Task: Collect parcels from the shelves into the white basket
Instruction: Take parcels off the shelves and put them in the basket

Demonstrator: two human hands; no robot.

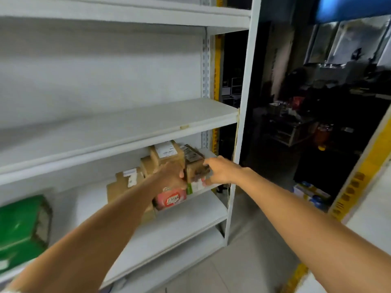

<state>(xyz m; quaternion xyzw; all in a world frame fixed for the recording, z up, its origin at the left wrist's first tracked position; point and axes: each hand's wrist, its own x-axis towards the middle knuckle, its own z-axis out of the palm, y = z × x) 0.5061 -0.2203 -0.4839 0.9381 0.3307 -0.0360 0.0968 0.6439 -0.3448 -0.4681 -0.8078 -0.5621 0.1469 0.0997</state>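
Several parcels stand on a low shelf [186, 216] of the white rack. A small brown cardboard box [193, 166] with a dark label sits at the right end of the row. My left hand [172, 176] grips its left side and my right hand [220, 170] grips its right side. Behind it stands a taller brown box [167, 155] with a white label. A pink parcel [170, 198] and a white and green one [195, 187] lie under my hands. More brown boxes [124, 182] stand to the left. The white basket is out of view.
A green parcel [23, 227] lies at the far left of the lower shelf. The shelf above [118, 125] holds nothing. The rack's white upright [239, 144] stands just right of my right hand. Beyond it is a dark cluttered room, and a yellow-edged rack [359, 178] stands on the right.
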